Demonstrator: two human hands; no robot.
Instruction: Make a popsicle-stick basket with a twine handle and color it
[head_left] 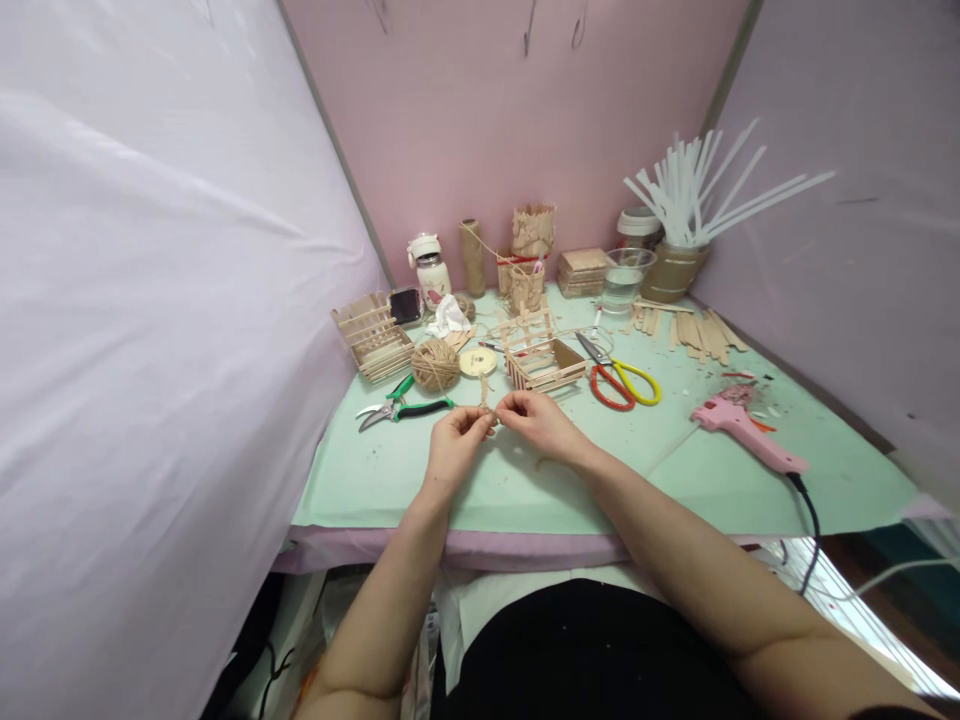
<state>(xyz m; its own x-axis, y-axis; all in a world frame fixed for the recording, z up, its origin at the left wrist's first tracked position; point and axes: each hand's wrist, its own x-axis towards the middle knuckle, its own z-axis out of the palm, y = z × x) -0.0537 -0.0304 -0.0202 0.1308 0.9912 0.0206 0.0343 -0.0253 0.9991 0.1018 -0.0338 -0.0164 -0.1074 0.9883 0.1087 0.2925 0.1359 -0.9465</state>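
Over the front middle of the table, my left hand and my right hand meet, fingertips almost touching. Both are closed in a pinch on a thin piece of brown twine, part of which shows just above the fingers. The exact shape of the twine between the fingertips is hidden. Beyond my left hand sit a ball of twine and a round cream disc. A small frame of wooden sticks stands behind my right hand. Green-handled pruning shears lie left of my left hand.
Scissors with red and yellow handles lie right of centre. A pink glue gun with a cord rests farther right. Loose wooden sticks, a cup of water and a second stick frame stand toward the back.
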